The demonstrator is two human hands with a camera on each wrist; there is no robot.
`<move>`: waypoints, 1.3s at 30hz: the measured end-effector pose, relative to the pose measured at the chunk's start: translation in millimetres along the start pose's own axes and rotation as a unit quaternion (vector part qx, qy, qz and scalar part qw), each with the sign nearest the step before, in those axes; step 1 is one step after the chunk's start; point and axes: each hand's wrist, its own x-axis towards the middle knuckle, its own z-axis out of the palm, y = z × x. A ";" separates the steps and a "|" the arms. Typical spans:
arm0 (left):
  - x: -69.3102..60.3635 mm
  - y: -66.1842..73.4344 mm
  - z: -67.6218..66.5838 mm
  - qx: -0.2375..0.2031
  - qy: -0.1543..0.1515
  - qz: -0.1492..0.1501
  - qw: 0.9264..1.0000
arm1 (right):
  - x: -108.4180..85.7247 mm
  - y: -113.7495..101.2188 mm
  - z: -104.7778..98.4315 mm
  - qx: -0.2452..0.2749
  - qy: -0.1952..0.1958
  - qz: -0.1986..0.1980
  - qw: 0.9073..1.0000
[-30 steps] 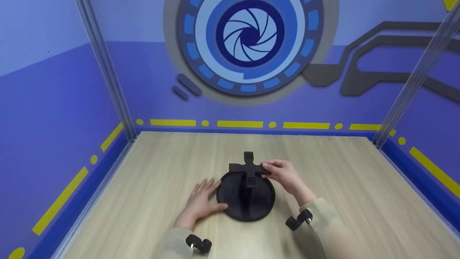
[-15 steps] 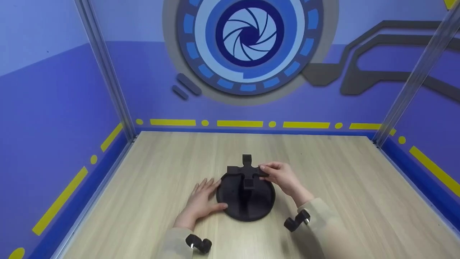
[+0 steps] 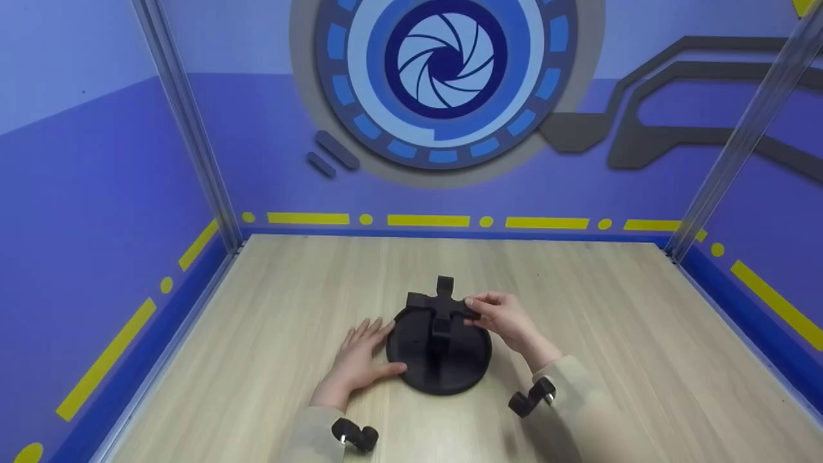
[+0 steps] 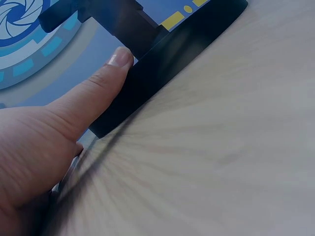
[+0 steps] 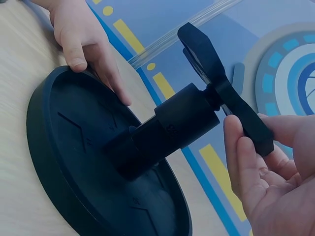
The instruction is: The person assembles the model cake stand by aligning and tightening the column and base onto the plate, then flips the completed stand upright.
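black base (image 5: 86,167) cropped below, right wrist view

No legible text. Small marks (image 5: 172,130) on the black column (image 5: 162,115) and on the round base (image 5: 64,152) around it: unreadable.

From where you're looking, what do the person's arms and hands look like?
The left hand and right hand are bare, ungloved. The sleeves are pale beige, each bearing a small black bracket with a silvery spot. No cables show.

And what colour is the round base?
Black; the round base shows best in the right wrist view.
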 end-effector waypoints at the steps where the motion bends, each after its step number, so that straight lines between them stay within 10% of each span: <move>1: -0.2 -0.1 0.0 -0.001 0.000 -0.001 1.000 | -0.8 0.0 0.2 0.004 -0.001 0.001 1.000; 39: 0.2 -0.5 0.6 -0.015 0.002 0.002 1.000 | -36.1 3.3 -0.7 -0.054 -0.059 0.004 0.997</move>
